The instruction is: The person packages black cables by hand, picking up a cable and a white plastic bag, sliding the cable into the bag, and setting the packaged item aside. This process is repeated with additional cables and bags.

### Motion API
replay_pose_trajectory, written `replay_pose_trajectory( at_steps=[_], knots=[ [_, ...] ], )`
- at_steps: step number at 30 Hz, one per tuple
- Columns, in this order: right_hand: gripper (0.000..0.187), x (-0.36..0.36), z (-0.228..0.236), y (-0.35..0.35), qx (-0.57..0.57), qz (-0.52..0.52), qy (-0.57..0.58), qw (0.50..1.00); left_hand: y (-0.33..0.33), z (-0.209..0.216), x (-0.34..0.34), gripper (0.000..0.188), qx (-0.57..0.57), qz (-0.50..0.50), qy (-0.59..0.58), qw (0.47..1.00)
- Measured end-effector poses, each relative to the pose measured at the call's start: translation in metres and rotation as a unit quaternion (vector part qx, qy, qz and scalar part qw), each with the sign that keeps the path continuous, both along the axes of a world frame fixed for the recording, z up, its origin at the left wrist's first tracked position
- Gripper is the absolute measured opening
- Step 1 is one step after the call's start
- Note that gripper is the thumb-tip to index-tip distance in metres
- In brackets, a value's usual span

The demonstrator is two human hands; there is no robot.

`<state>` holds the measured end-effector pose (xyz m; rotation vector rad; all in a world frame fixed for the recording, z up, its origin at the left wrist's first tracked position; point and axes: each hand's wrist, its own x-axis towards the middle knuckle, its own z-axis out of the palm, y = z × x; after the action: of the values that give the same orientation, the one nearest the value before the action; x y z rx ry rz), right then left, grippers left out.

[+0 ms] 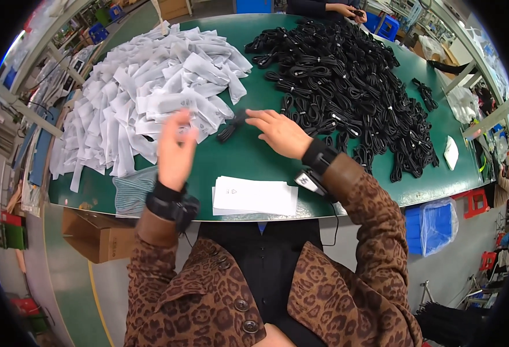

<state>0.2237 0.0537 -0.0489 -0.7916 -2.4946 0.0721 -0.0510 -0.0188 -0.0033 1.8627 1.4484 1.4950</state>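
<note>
My left hand (176, 153), slightly blurred, hovers at the near edge of a large heap of white pouches (115, 115). Its thumb and fingers are apart. Just beyond the fingertips is one white pouch (170, 103) with small printed marks. My right hand (283, 134) reaches leftward, fingers stretched out and thumb apart. By its fingertips lies a blurred black cable bundle (226, 133); whether they touch it I cannot tell. Right of that hand spreads a big pile of coiled black cables (347, 87). A stack of flat white pouches (254, 198) lies at the table's front edge.
The green table (237, 159) carries a folded striped cloth (134, 194) at front left and a white packet (451, 152) at right. Across it, another person's hands (347, 10) hold something black. A cardboard box (101, 234) and a blue bin (425, 228) stand below the front edge.
</note>
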Motion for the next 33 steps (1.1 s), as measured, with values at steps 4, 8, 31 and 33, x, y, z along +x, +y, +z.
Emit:
replay_pose_trajectory(
  at_steps=[4,8,31,33],
  knots=[
    [0.038,-0.028,-0.021,0.026,0.039,0.011,-0.044,0.998,-0.041,-0.03,0.041,0.024,0.009,-0.151,0.141,0.978],
    [0.034,-0.036,0.0,0.015,-0.028,-0.045,-0.232,0.971,-0.063,-0.044,0.065,0.022,-0.052,-0.224,0.151,0.961],
    [0.045,0.08,0.01,-0.179,-0.207,-0.192,0.154,0.947,-0.066,-0.087,0.119,0.009,-0.055,-0.245,0.171,0.953],
    [0.047,0.078,0.006,-0.183,-0.15,-0.193,0.132,0.961,-0.066,-0.084,0.118,0.008,-0.105,-0.248,0.138,0.953]
  ],
)
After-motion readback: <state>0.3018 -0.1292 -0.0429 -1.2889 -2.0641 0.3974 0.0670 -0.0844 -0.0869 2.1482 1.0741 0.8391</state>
